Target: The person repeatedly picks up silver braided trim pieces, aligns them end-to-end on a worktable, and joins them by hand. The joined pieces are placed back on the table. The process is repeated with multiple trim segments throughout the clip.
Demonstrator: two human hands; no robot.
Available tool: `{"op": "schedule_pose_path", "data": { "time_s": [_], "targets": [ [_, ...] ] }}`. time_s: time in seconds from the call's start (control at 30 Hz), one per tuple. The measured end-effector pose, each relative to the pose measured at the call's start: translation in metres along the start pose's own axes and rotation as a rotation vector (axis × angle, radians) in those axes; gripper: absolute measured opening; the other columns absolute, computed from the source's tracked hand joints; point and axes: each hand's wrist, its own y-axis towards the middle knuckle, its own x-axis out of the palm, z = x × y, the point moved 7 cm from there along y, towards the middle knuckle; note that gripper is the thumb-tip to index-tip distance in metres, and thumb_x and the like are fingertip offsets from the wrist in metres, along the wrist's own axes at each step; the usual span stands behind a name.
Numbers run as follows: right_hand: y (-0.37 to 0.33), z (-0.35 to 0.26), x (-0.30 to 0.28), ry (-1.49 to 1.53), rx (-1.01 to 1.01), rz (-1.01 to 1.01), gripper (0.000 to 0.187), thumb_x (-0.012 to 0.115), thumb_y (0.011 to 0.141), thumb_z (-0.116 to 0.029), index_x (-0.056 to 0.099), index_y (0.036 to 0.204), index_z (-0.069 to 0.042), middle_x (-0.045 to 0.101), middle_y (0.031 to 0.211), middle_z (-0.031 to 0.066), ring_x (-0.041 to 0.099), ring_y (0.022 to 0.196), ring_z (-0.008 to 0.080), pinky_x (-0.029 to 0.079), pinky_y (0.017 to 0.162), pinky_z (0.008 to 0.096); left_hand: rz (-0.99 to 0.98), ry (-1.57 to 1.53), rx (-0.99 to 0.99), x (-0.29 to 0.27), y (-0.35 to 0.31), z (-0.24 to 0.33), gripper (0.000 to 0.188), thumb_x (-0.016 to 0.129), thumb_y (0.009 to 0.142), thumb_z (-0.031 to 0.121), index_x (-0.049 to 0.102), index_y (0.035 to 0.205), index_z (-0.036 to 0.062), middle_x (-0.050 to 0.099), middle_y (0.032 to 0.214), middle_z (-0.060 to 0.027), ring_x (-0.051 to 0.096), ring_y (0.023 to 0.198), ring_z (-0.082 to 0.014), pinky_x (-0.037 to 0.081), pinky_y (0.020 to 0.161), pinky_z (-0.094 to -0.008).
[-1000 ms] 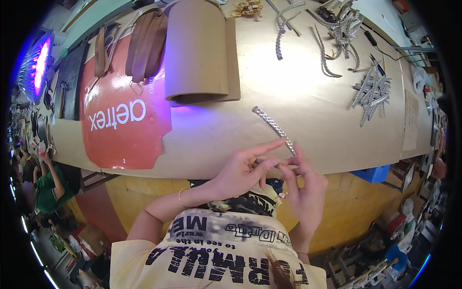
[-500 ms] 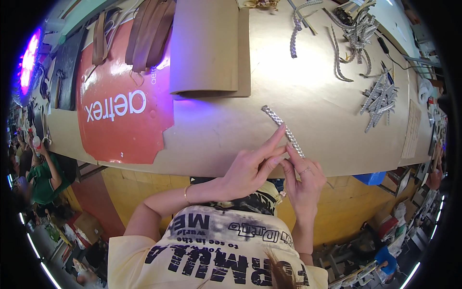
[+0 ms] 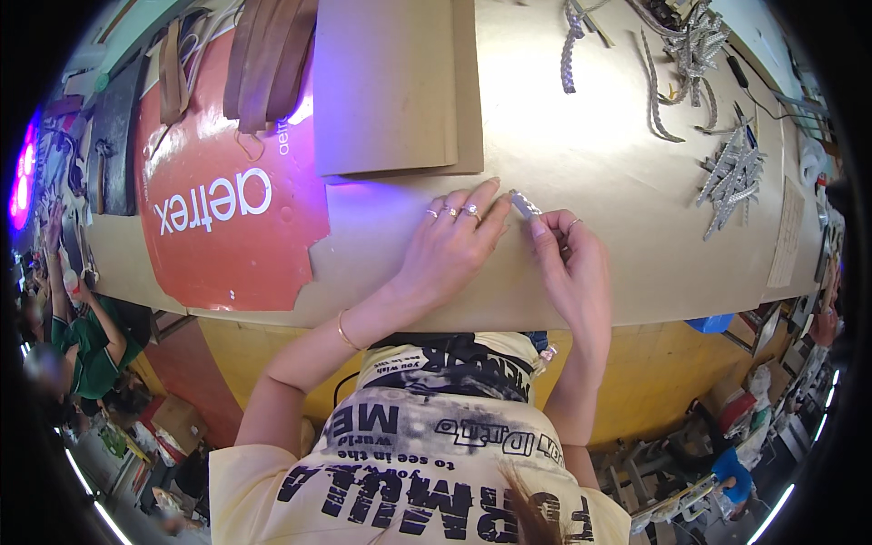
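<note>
A short silver braided strip (image 3: 525, 205) sits in the thumb and finger pinch of my right hand (image 3: 579, 263), over the middle of the table. Only its far end shows; the rest is hidden by my fingers. My left hand (image 3: 457, 238), with several rings on it, is just left of the strip. Its fingers are stretched out over the table top, and the fingertips come close to the strip's far end. Whether they touch it I cannot tell.
A pile of short silver strips (image 3: 732, 178) lies to the right, with longer braids (image 3: 695, 50) behind it. A large folded brown sheet (image 3: 391, 100) stands ahead. Left are a red board (image 3: 236, 245) and brown straps (image 3: 268, 68). A person in green (image 3: 95, 350) is far left.
Both hands have moved farther from my body. The left fingers have straightened and spread out. The right hand now pinches the strip farther up the table, and less of it shows.
</note>
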Motion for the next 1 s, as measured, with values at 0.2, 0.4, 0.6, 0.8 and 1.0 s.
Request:
{"op": "schedule_pose_path", "data": {
  "time_s": [0.2,0.4,0.6,0.8,1.0],
  "targets": [
    [0.007,0.009,0.003,-0.07,-0.005,-0.011,0.019,0.058,0.098,-0.015,0.064,0.093,0.003,0.057,0.064,0.0103,0.048,0.054,0.0148,0.041,0.054,0.0313,0.02,0.037,0.014,0.002,-0.003,-0.001,0.036,0.068,0.087,0.018,0.064,0.119,0.0031,0.058,0.128,-0.0103,0.057,0.108,-0.023,0.047,0.086,-0.0361],
    [0.012,0.004,0.001,-0.142,-0.007,0.01,0.02,0.058,0.098,-0.016,0.064,0.092,0.003,0.058,0.063,0.0127,0.049,0.053,0.0181,0.042,0.055,0.0333,0.013,-0.022,-0.005,0.004,-0.006,-0.004,0.042,0.073,0.083,0.013,0.065,0.123,0.0051,0.056,0.134,-0.0102,0.053,0.106,-0.0259,0.045,0.089,-0.0384],
    [0.014,0.004,0.001,-0.147,0.021,-0.012,0.02,0.058,0.098,-0.016,0.065,0.092,0.002,0.057,0.061,0.0117,0.048,0.052,0.0172,0.041,0.054,0.0328,0.01,-0.058,-0.021,0.006,-0.007,-0.005,0.042,0.073,0.083,0.013,0.065,0.124,0.0052,0.055,0.135,-0.0096,0.052,0.107,-0.0259,0.044,0.09,-0.0385],
    [0.014,0.003,0.001,-0.166,0.039,0.011,0.02,0.058,0.097,-0.016,0.065,0.091,0.002,0.055,0.059,0.0111,0.047,0.051,0.0175,0.04,0.053,0.0331,0.017,-0.057,-0.018,0.006,-0.008,-0.006,0.042,0.073,0.083,0.012,0.065,0.124,0.0055,0.055,0.135,-0.0094,0.052,0.109,-0.026,0.044,0.091,-0.0385],
    [0.014,0.001,0.0,-0.183,0.034,0.016,0.02,0.058,0.097,-0.017,0.065,0.091,0.001,0.052,0.056,0.0107,0.046,0.049,0.0187,0.039,0.052,0.034,0.007,-0.06,-0.029,0.006,-0.008,-0.006,0.043,0.073,0.083,0.012,0.064,0.125,0.0064,0.055,0.136,-0.0089,0.052,0.109,-0.0259,0.043,0.091,-0.0389]
  ]
}}
